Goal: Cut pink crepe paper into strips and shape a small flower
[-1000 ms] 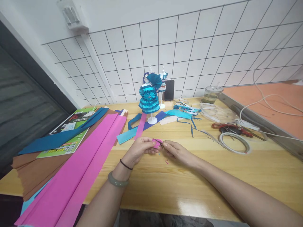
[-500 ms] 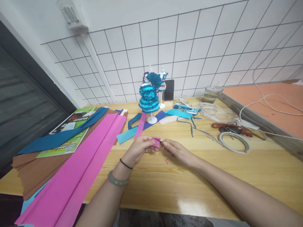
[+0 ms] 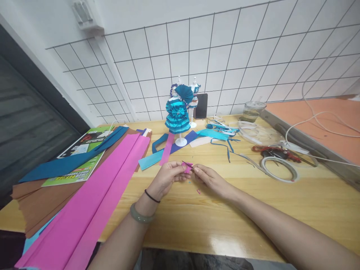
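Between the thumb and fingers of my left hand point(image 3: 169, 175) is a small folded piece of pink crepe paper point(image 3: 186, 168). My right hand point(image 3: 206, 177) is closed on small dark scissors point(image 3: 189, 165); the fingers cover most of them, and the thin blades lie across the pink paper. Both hands are close together just above the wooden table point(image 3: 225, 213). A tiny pink scrap point(image 3: 198, 191) lies below them. Behind the hands stands a miniature dress form point(image 3: 177, 116) in a pleated turquoise paper dress with a teal fan, partly covering a second dress form point(image 3: 194, 101).
On the left, long pink paper strips point(image 3: 92, 195), brown paper point(image 3: 42, 204) and a teal strip point(image 3: 73, 155) overlap a green magazine point(image 3: 92, 167). To the right are a tape roll point(image 3: 292, 173), cords, tools and a plastic cup point(image 3: 251, 111). A phone point(image 3: 201, 106) leans on the wall.
The pink paper has shifted slightly in my left fingers, and the dark blades now lie further across it. The camera view has moved a little; the other things stay put.
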The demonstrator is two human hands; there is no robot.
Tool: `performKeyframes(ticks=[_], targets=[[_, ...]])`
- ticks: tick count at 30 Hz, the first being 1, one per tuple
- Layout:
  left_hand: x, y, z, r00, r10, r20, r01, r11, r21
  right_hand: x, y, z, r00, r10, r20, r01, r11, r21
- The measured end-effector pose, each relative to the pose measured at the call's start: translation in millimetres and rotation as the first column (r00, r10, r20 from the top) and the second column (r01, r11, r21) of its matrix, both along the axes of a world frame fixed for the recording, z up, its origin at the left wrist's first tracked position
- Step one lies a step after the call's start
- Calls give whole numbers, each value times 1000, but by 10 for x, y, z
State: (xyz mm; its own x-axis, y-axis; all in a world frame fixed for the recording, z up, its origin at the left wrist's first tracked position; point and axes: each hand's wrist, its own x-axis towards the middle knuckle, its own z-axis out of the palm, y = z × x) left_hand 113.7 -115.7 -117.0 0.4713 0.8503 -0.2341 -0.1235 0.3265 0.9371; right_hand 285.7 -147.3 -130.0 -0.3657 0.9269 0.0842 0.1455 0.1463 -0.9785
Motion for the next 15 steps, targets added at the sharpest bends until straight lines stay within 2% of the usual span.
performKeyframes(ticks=[8, 15], targets=[[12, -5, -13, 1000, 13, 22, -13, 1000, -2, -30, -19, 36, 999, -43, -18, 42, 999, -25], [36, -15, -28, 998, 29, 51, -29, 1000, -8, -48, -4, -17, 995, -64, -78, 59, 996, -65]])
